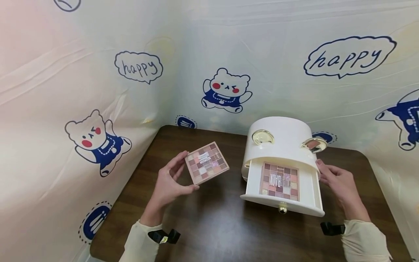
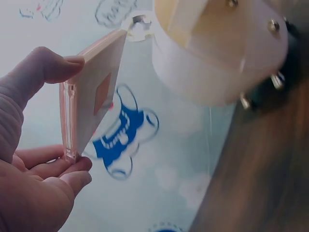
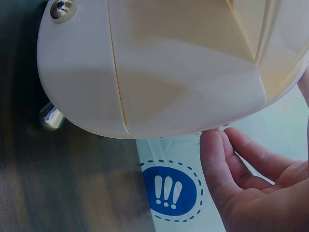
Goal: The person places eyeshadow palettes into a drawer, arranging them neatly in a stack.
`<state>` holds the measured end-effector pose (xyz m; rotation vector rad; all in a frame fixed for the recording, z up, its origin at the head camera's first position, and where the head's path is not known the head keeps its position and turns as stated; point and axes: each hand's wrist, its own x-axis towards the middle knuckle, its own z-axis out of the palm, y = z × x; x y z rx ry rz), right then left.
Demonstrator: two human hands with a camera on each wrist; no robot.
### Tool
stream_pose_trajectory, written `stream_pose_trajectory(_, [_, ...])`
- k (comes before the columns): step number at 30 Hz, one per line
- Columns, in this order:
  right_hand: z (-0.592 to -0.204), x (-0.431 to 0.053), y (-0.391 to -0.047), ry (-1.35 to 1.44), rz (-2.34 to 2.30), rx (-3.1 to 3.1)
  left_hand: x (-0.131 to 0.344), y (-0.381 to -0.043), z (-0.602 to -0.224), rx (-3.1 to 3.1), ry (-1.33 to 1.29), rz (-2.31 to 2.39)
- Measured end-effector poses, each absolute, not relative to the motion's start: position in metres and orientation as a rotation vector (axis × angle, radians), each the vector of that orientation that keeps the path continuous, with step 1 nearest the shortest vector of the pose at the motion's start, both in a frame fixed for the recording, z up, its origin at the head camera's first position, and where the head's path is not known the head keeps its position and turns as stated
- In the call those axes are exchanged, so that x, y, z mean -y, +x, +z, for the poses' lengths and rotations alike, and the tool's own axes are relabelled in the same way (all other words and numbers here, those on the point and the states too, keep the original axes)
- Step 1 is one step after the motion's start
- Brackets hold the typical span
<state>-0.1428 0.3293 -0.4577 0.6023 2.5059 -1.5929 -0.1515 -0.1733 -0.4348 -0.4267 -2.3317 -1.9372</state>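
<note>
My left hand [image 1: 168, 183] holds an eyeshadow palette [image 1: 207, 162] up over the table, thumb at one edge and fingers at the opposite one. Its grid of pink and brown shades faces up in the head view; the left wrist view shows the pale back of this palette [image 2: 99, 87]. To the right stands a white rounded drawer box [image 1: 278, 140] with its drawer [image 1: 309, 182] pulled out. Inside the drawer lies a second eyeshadow palette [image 1: 280, 181]. The fingertips of my right hand [image 1: 338, 183] touch the box's right side, partly hidden behind it in the head view.
A gold knob [image 1: 283, 208] sits on the drawer front. Two gold ring-like handles, left [image 1: 263, 137] and right [image 1: 314, 145], stick out from the box's upper part. Printed cloth [image 1: 183, 80] hangs around the dark wooden table [image 1: 209, 225].
</note>
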Motion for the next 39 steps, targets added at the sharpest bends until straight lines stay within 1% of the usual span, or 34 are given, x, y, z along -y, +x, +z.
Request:
stream_pose_trajectory(10, [-0.456, -0.33, -0.143, 0.61, -1.605, -2.477, 0.144, -0.144, -0.415, 2.307, -0.634, -2.016])
stream_pose_trajectory(21, [-0.457, -0.329, -0.143, 0.568, -1.606, -2.522, 0.112, -0.147, -0.409, 2.262, -0.863, -2.137])
stream_pose_trajectory(31, [-0.456, -0.33, -0.143, 0.577, -1.573, -2.526, 0.086, -0.151, -0.407, 2.262, -0.975, -2.298])
stream_pose_trajectory(39, [-0.455, -0.328, -0.143, 0.584, -1.602, -2.515, 0.064, -0.154, -0.405, 2.311, -0.939, -2.415])
